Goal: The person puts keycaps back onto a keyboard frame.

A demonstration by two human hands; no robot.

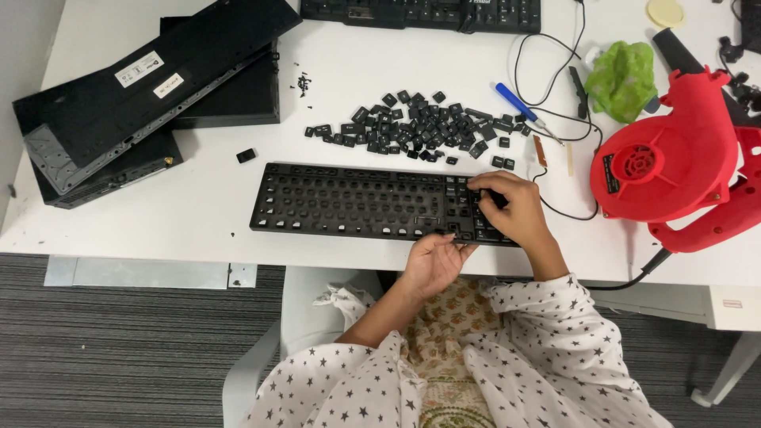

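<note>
My right hand (514, 208) presses, fingers bent, on the black plastic stripped keyboard frame (357, 200) lying on the white table (198, 206), while my left hand (434, 260), its grip loose and empty, steadies the near edge below, best kept flat.

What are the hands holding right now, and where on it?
Both hands are on the black keyboard frame: left hand at its near edge, right hand over its right end.

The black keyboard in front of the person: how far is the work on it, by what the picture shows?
Most sockets of the keyboard frame stand bare; only its right end still carries keys. A heap of loose keycaps lies behind it, one stray keycap to the left. The right hand rests on the keyed right end; the left hand is at the front edge. Whether caps go off or on, one picture cannot tell.
</note>
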